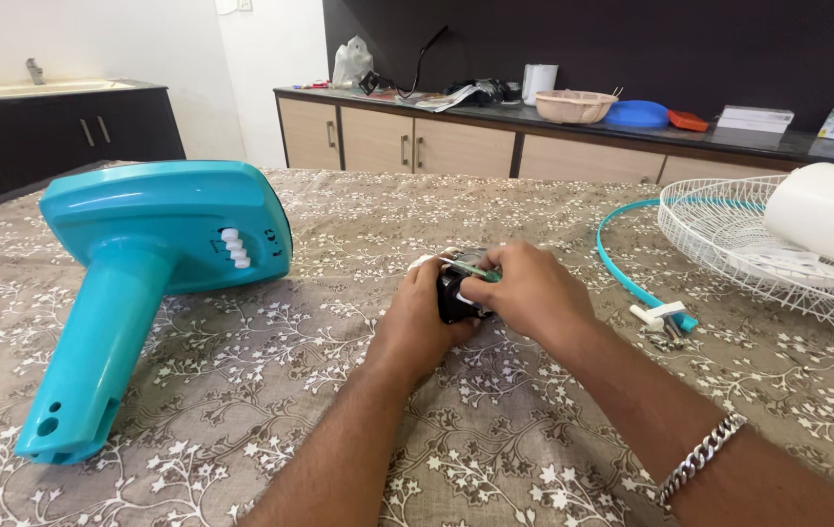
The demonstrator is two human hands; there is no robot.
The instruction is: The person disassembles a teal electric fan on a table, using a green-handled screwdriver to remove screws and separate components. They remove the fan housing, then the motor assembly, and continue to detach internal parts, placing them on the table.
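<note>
My left hand [417, 317] grips a small black part [454, 293] at the middle of the patterned cloth [270, 390]. My right hand [529, 293] is closed on a thin green-handled tool [470, 268] laid across the top of that part. Most of the black part is hidden by my fingers. A silver chain bracelet [700, 454] sits on my right wrist. A turquoise fan base with a hollow stem [143, 263] lies on its side to the left, with white push buttons [234, 248] on its face.
A white wire fan grille [729, 244] with a white motor housing [827, 215] lies at the right, beside a turquoise rim ring [622, 268] and small white clips [666, 314]. Behind stand a dark counter [583, 122] with bowls and clutter, and a sink unit [46, 93].
</note>
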